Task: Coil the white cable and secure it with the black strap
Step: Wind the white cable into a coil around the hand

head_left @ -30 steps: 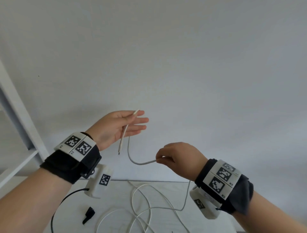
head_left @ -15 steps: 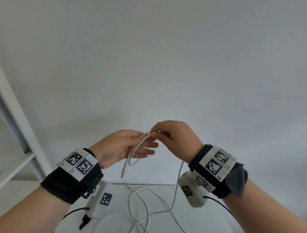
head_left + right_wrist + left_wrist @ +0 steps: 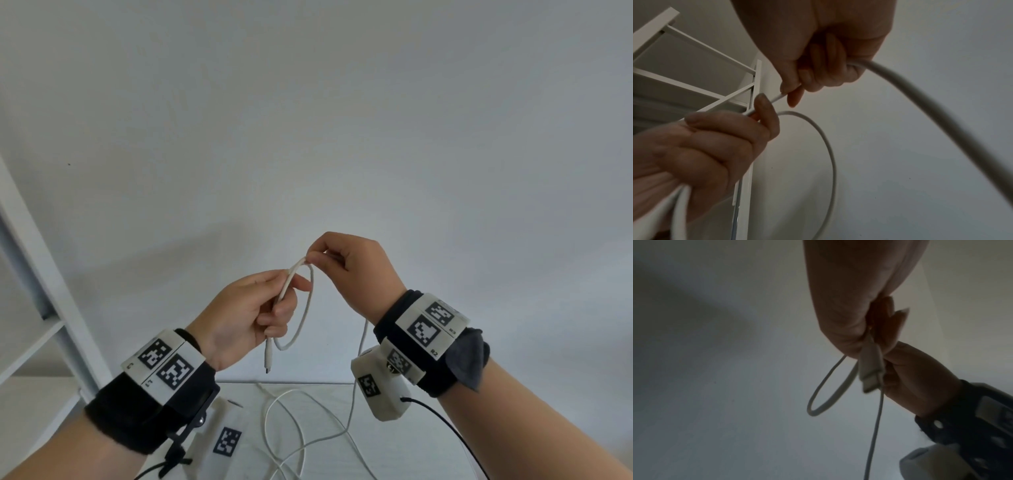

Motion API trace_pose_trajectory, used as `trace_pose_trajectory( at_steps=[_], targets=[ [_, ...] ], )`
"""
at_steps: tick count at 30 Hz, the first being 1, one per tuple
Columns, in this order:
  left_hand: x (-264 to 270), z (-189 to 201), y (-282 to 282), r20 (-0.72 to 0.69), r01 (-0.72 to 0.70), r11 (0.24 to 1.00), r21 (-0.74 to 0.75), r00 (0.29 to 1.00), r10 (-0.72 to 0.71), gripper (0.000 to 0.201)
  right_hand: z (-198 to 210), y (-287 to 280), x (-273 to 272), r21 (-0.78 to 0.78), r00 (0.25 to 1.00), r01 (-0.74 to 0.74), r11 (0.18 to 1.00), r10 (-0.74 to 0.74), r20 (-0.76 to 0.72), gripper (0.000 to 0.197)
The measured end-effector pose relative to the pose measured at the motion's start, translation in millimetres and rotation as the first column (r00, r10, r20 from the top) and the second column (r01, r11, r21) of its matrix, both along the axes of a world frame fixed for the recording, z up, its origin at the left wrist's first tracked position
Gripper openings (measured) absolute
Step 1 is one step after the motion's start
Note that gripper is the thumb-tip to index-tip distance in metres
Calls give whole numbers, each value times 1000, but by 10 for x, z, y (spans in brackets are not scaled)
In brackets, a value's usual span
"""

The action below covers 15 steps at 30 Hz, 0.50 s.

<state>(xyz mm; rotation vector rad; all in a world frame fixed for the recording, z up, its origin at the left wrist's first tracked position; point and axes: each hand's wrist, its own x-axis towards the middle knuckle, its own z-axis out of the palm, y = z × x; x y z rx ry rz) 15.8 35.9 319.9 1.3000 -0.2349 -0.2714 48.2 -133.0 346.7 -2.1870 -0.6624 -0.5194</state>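
The white cable forms one small loop in the air between my hands. My left hand grips the cable near its end, fingers curled round it, and the plug hangs below the fist. My right hand pinches the top of the loop just above the left fingers. The left wrist view shows the plug and the loop under the fist. In the right wrist view the cable runs from my right fingertips into the left hand. I cannot pick out the black strap for certain.
The cable's loose remainder trails from my right hand down onto the white table in slack curves. A white shelf frame stands at the left against the plain wall. Black camera leads hang from both wrists.
My right hand carried its stretch of cable up to the left hand, forming a loop. The left fingers, straight a second ago, have curled round the cable.
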Motion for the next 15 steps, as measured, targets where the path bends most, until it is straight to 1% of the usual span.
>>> trace_pose_trajectory(
  at_steps=[4,6,8,10,12,15],
  targets=[
    [-27,12,-41,-8,30,999,-27,1000,-30,38,-11,-16,40,14,999,-24,1000,24,-21,12],
    [-36,24,-38,-9,51,999,-8,999,-51,34,-31,-44,57,44,998,-32,999,34,-45,13],
    [-45,33,-29,-10,78,997,9,997,-78,30,-54,-83,86,64,997,-30,997,35,-74,18],
    [-50,41,-16,-8,108,994,-6,994,-108,29,-87,-116,123,74,992,-36,997,45,-118,23],
    [-47,69,0,1,150,986,-71,989,-150,31,-149,-141,166,87,981,-65,994,79,-176,26],
    [-22,154,27,16,208,955,-212,978,-209,31,-287,-186,233,172,952,-99,980,144,-270,27]
  ],
)
